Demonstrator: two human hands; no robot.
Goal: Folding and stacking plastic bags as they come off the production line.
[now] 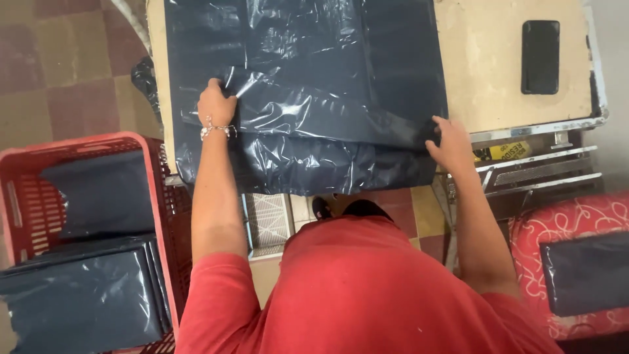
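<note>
From the head camera, I look straight down over my red shirt at the counter [485,59], where a large dark plastic bag [308,98] lies spread flat, its near edge hanging a little over the front of the counter toward me.

My left hand [216,105] sits at the bag's left side, its grip pinched on a fold of the film, which puckers and shines where I pull it. My right hand [452,144] rests at the bag's right edge, fingers spread and pressing down on the sheet rather than clenched around it; whether any fingertip hooks under the edge I cannot tell.

I judge the bag to be very light, thin and limp, with no stiffness of its own, so it will sag and slide wherever it is not held. The glossy surface looks slippery, and layers may cling or slip over each other. The best hold is at the edges and corners, pinching the film between thumb and fingers, 1 hand on each side to keep it taut.

A dark phone [540,56] lies on the counter's far right, well apart from the bag. To my left stands a red crate [154,196] holding folded dark bags [85,295]. To my right, a red patterned container [563,216] holds another dark bag.
</note>
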